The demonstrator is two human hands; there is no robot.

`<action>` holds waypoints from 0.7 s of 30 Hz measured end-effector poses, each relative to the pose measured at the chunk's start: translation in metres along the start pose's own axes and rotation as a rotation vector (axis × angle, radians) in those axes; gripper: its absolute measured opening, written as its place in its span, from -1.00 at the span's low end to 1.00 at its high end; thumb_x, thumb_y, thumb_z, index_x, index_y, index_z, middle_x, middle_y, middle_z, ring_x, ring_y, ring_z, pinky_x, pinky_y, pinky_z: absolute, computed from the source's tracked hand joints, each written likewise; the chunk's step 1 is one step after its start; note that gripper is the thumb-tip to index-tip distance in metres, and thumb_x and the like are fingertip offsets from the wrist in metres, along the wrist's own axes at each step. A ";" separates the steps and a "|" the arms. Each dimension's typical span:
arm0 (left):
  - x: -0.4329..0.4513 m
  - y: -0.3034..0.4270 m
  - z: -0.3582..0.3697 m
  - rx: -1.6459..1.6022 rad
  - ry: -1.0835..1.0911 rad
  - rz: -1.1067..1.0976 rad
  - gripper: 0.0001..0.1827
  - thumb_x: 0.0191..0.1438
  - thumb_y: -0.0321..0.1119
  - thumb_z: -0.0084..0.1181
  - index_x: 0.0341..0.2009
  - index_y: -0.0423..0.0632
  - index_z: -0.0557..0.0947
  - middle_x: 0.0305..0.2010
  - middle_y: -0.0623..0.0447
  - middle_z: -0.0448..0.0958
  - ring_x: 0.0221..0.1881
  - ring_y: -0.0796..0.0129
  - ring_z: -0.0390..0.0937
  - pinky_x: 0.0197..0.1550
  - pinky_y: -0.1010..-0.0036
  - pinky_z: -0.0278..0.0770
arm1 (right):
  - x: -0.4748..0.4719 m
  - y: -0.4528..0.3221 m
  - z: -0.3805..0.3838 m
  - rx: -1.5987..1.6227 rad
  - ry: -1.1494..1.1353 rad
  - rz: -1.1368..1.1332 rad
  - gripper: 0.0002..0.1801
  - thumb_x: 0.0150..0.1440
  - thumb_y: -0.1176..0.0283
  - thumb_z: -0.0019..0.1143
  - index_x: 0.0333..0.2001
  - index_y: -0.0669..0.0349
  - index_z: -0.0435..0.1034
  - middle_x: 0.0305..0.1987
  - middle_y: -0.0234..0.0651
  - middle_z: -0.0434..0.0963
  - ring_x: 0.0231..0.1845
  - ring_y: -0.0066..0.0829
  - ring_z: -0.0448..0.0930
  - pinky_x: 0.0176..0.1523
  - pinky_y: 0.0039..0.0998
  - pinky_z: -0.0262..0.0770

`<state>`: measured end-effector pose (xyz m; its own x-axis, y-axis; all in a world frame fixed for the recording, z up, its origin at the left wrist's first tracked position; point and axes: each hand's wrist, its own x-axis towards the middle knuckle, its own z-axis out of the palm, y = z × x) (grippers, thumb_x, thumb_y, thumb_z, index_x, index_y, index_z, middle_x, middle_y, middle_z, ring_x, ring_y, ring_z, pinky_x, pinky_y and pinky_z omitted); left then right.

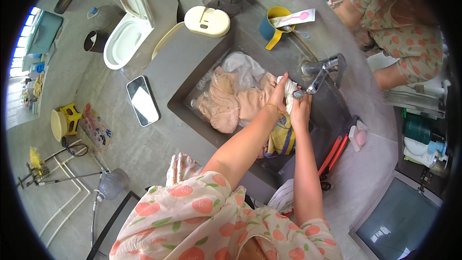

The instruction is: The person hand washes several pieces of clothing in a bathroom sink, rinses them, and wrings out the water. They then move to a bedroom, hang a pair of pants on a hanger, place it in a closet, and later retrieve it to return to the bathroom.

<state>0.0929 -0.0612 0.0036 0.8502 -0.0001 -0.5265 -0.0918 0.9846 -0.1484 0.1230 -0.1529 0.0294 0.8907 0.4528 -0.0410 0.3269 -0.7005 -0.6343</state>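
Inside a grey sink basin [187, 119], a white cloth [290, 88] is gripped between my hands beneath the spout of the chrome faucet [319, 70]. My left hand [278, 95], with a yellow bracelet at its wrist, holds the cloth from the left. On its right side, my right hand [301, 110] closes around the lower part. Wet peach-coloured clothing [223, 106] lies in sudsy water to the left, beside a whitish, partly submerged fabric [242, 65]. Under my forearms sits a yellow and purple cloth [281, 137], partly hidden.
A phone [143, 101] rests on the left counter. Behind the basin stand a cream-lidded container [207, 21] and a blue and yellow mug [270, 30] holding a tube. Pink soap [361, 138] and red-handled tools [332, 155] lie to the right. A toilet [124, 43] is beyond.
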 end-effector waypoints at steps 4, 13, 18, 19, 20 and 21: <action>-0.014 0.000 0.007 -0.093 -0.066 -0.077 -0.47 0.16 0.13 0.03 -0.32 -0.19 0.58 -0.36 -0.05 0.60 -0.32 0.15 0.58 -0.13 0.28 0.58 | -0.006 -0.005 -0.026 0.308 0.134 -0.009 -0.66 0.23 0.35 -0.02 -0.04 0.41 0.30 -0.02 -0.01 0.40 -0.01 -0.16 0.46 0.08 -0.27 0.37; -0.016 -0.013 0.006 0.182 0.101 0.252 -0.74 0.13 -0.22 0.14 -0.21 0.06 0.34 -0.44 0.01 0.50 -0.54 0.22 0.53 -0.61 0.32 0.51 | 0.028 -0.105 -0.117 -0.392 0.324 -0.531 -0.32 0.17 0.41 0.12 0.29 0.33 0.03 0.33 0.09 0.16 0.28 -0.03 0.31 0.25 -0.17 0.29; -0.021 -0.011 0.010 0.213 0.107 0.248 -0.72 0.13 -0.21 0.16 -0.16 0.09 0.35 -0.44 0.03 0.50 -0.49 0.23 0.54 -0.59 0.29 0.52 | 0.060 -0.119 -0.129 -0.700 0.054 -0.516 -0.45 0.28 0.32 -0.10 0.27 0.34 0.10 0.30 0.15 0.21 0.28 0.04 0.30 0.26 -0.17 0.28; -0.022 -0.010 0.012 0.203 0.086 0.261 -0.71 0.13 -0.20 0.16 -0.16 0.09 0.35 -0.44 0.03 0.50 -0.49 0.23 0.54 -0.57 0.29 0.53 | 0.063 -0.118 -0.129 -0.725 0.035 -0.513 -0.48 0.30 0.30 -0.15 0.26 0.35 0.12 0.29 0.15 0.24 0.28 0.03 0.31 0.25 -0.18 0.29; -0.024 -0.010 0.013 0.195 0.097 0.253 -0.71 0.12 -0.20 0.17 -0.15 0.09 0.35 -0.43 0.04 0.50 -0.49 0.23 0.54 -0.56 0.29 0.54 | 0.065 -0.116 -0.129 -0.801 0.039 -0.492 -0.49 0.31 0.30 -0.18 0.24 0.38 0.13 0.24 0.14 0.31 0.26 0.01 0.33 0.24 -0.18 0.31; -0.025 -0.009 0.014 0.184 0.090 0.253 -0.70 0.12 -0.20 0.17 -0.15 0.09 0.35 -0.43 0.04 0.50 -0.49 0.22 0.54 -0.55 0.28 0.55 | 0.066 -0.114 -0.129 -0.781 0.059 -0.565 -0.50 0.31 0.31 -0.19 0.23 0.39 0.14 0.24 0.14 0.31 0.26 0.01 0.34 0.24 -0.18 0.31</action>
<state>0.0794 -0.0673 0.0300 0.7625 0.2412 -0.6004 -0.1920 0.9705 0.1460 0.1850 -0.1142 0.1988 0.5450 0.8220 0.1653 0.8109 -0.5669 0.1451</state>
